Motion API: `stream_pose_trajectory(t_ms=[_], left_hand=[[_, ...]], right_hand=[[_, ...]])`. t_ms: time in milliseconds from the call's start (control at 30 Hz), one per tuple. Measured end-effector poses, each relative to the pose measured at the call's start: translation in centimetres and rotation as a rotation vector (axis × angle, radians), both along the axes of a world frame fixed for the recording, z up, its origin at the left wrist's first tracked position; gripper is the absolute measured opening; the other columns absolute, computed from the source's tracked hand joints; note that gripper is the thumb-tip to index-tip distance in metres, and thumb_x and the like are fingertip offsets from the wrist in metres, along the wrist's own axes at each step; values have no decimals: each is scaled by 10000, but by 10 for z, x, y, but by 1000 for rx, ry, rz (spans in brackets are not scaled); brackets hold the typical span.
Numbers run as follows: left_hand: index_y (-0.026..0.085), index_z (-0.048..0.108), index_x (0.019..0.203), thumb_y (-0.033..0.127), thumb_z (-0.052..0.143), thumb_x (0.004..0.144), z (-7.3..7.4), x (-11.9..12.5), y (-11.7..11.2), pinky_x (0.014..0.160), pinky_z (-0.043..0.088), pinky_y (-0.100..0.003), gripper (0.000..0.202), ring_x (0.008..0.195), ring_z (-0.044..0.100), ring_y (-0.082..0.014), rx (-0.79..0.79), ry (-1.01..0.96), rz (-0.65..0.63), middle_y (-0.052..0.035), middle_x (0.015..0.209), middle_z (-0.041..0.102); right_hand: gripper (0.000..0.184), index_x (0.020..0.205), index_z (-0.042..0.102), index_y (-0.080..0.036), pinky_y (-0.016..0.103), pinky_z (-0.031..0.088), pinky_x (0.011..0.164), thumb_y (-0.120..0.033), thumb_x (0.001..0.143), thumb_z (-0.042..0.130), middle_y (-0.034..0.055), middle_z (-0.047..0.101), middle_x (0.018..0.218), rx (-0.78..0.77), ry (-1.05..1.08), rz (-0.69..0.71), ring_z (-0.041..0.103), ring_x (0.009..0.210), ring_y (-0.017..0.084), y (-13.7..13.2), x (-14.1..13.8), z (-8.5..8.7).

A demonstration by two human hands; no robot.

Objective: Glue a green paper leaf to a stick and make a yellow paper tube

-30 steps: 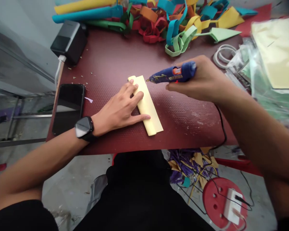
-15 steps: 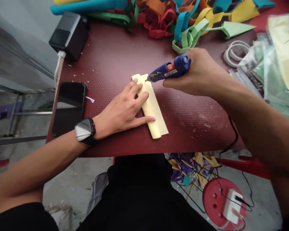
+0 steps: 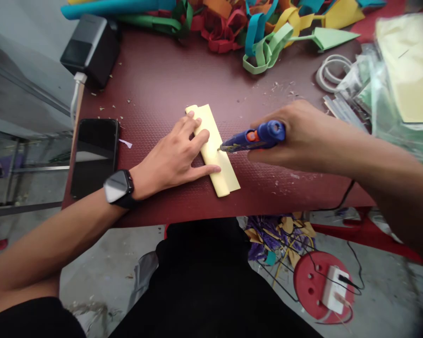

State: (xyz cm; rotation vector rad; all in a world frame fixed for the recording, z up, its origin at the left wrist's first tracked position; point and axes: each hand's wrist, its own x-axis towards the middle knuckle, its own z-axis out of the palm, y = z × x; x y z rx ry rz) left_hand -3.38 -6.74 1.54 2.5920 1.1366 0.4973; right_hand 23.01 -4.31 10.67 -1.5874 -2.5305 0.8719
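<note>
A pale yellow sheet of paper (image 3: 215, 126), partly rolled along its left side, lies slantwise on the dark red table. My left hand (image 3: 178, 152) presses on the rolled part with its fingers spread and flat, thumb near the lower end. In my right hand (image 3: 296, 136) is a blue glue gun (image 3: 254, 137) with an orange part. Its nozzle points left and meets the paper beside the roll, about midway along it. The fingers around the handle are mostly hidden from above.
Colourful paper chains (image 3: 229, 28) lie along the table's back edge. At left are a black phone (image 3: 94, 157) and a black power block (image 3: 91, 49). A tape roll (image 3: 333, 72) and yellow sheets (image 3: 414, 70) lie at right. Below, a red stool (image 3: 308, 281) bears a white power strip (image 3: 335, 288).
My right hand has drawn the glue gun's nozzle down along the paper, from near its top to about the middle. My left hand stays on the roll. The view has shifted slightly.
</note>
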Motion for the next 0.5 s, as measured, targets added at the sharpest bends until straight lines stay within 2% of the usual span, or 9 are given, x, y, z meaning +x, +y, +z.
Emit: stream_pose_trajectory(t_ms=[100, 200, 367, 500], left_hand=[[162, 611, 1305, 581, 763, 991, 0, 0, 0, 1350, 387, -707, 545, 1632, 405, -478, -8, 0, 6, -261, 1613, 532], [173, 609, 1323, 603, 764, 985, -4, -1, 1, 1355, 380, -703, 568, 1618, 418, -473, -11, -17, 3, -249, 1610, 529], [214, 616, 1311, 717, 737, 968, -13, -4, 5, 1328, 400, -722, 621, 1587, 437, -467, 15, -54, -6, -216, 1596, 534], [232, 613, 1305, 751, 708, 972, -16, -4, 7, 1320, 403, -728, 624, 1571, 444, -460, 15, -79, -10, -207, 1582, 545]], right_hand=[[329, 696, 632, -221, 350, 308, 604, -411, 916, 785, -3, 483, 599, -5, -60, 70, 393, 620, 154, -15, 9, 1], [390, 690, 598, -239, 371, 266, 574, -490, 973, 694, -18, 505, 564, -11, -16, 128, 341, 536, 134, -32, 19, 2], [365, 679, 516, -258, 371, 289, 590, -445, 941, 688, -3, 574, 627, -66, 25, 208, 421, 549, 158, -54, 31, 3], [327, 716, 548, -259, 372, 317, 618, -457, 935, 689, 10, 614, 678, -131, -38, 194, 493, 589, 184, -60, 34, 6]])
